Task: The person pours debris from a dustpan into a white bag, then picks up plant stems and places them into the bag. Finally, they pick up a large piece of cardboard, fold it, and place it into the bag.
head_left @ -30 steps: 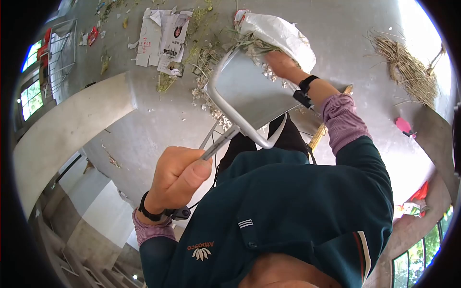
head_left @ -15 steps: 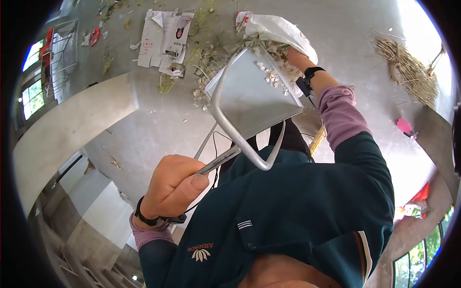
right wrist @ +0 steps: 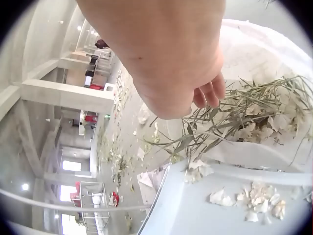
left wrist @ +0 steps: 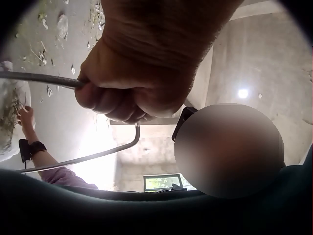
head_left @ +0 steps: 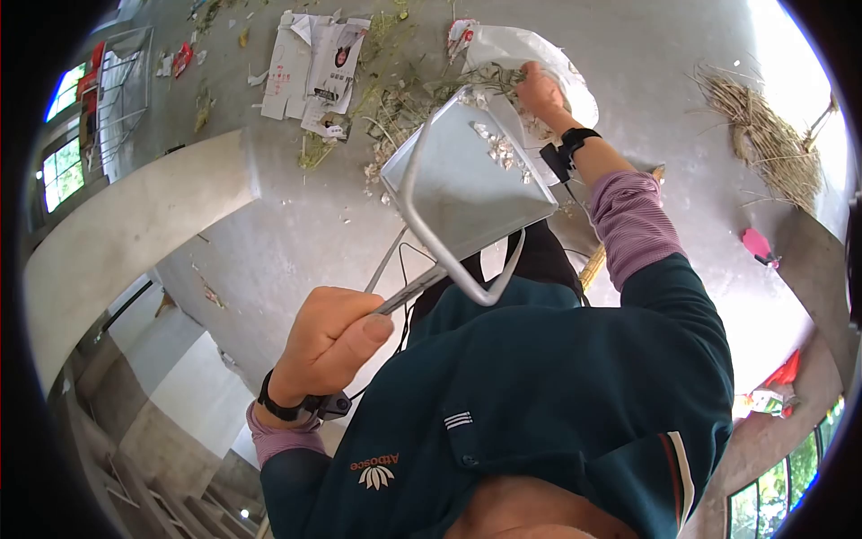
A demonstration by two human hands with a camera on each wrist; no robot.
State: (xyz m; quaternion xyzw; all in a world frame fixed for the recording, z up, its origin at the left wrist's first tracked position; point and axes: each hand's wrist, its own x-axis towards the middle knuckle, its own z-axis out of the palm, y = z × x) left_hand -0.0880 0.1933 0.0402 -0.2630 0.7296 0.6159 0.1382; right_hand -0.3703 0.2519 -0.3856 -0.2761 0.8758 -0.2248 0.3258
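My left hand (head_left: 332, 337) grips the thin metal handle (head_left: 417, 286) of a grey dustpan (head_left: 467, 175). In the left wrist view its fingers wrap round the bar. White papery flakes (head_left: 501, 146) lie on the pan along its right side. My right hand (head_left: 541, 92) is at the mouth of a white sack (head_left: 575, 76) beyond the pan. In the right wrist view its fingertips are bent beside green-grey dry grass (right wrist: 244, 100) mixed with papery scraps in the sack. I cannot tell whether those fingers pinch anything.
Flattened cardboard (head_left: 310, 72) lies on the floor at the upper left, with plant litter beside it. A bundle of dry stalks (head_left: 763, 135) is at the right, near a pink object (head_left: 756, 242). A low concrete ledge (head_left: 144, 202) runs along the left.
My right hand has come out from under the sack's edge and moved up and left at its mouth. The left hand keeps its grip; the dustpan has shifted and turned slightly.
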